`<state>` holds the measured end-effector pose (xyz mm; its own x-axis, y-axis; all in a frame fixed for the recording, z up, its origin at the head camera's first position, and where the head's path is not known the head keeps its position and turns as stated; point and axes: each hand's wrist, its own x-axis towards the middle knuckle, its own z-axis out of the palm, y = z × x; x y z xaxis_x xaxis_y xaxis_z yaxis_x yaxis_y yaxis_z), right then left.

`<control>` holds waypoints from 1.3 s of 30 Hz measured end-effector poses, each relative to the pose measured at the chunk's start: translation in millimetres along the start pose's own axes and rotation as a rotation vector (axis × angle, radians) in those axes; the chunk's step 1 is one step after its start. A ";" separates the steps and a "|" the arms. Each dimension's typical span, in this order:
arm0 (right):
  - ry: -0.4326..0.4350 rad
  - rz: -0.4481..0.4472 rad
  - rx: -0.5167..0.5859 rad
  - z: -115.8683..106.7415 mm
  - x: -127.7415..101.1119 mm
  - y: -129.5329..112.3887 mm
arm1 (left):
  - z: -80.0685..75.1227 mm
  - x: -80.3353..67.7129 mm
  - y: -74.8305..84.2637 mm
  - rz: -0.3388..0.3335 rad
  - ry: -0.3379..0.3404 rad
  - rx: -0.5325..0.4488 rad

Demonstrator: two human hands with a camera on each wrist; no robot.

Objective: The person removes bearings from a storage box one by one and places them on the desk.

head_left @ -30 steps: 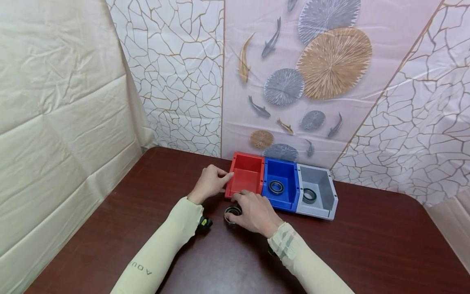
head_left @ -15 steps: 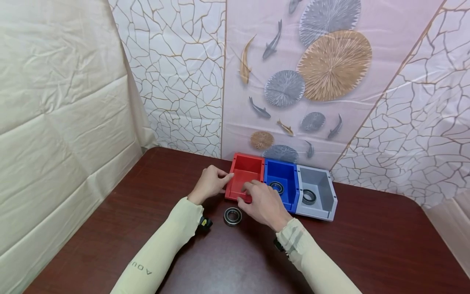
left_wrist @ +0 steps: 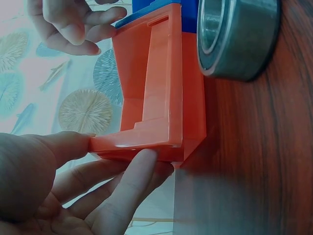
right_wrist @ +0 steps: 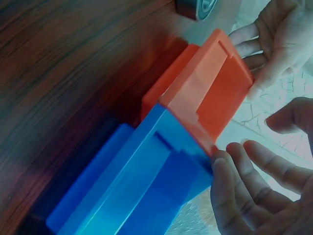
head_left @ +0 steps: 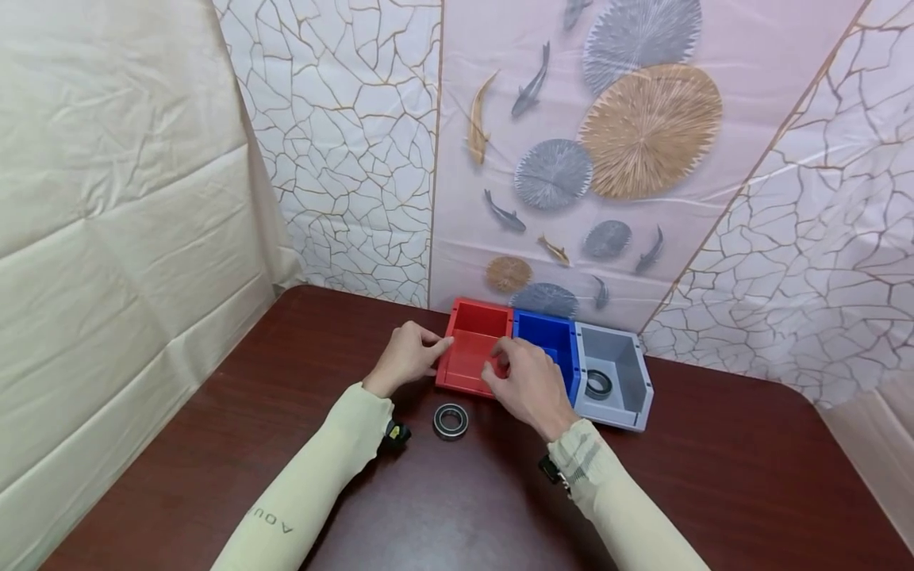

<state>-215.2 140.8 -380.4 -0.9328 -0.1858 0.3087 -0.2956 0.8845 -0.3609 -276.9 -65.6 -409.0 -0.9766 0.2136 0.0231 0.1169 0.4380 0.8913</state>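
Note:
My left hand pinches the left wall of a red plastic bin, its thumb opposite the fingers in the left wrist view. My right hand is over the joint of the red bin and a blue bin. In the right wrist view its fingertips are at that shared edge, with the thumb apart; whether they touch is hard to tell. Nothing shows in its grasp. A ball bearing lies flat on the table in front of the red bin, and looms large in the left wrist view.
A grey bin adjoins the blue one on the right, with another bearing inside. My right hand hides most of the blue bin's inside. A patterned cloth hangs behind the brown table.
My right hand has let go of the bearing, leaving it on the table, and has moved up and right to the red and blue bins' joint. My left hand stays on the red bin.

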 end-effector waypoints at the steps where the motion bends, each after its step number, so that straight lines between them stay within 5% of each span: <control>1: 0.008 0.005 -0.001 0.0 0.7 1.5 | -0.4 0.0 0.1 0.000 0.000 0.004; 39: 0.008 0.129 -0.048 -7.6 11.0 33.2 | -1.2 -0.9 0.5 -0.015 -0.003 0.000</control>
<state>-233.7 171.3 -382.3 -0.9606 -0.0662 0.2698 -0.1633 0.9202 -0.3557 -276.1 -66.6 -408.0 -0.9778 0.2093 0.0084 0.1022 0.4415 0.8914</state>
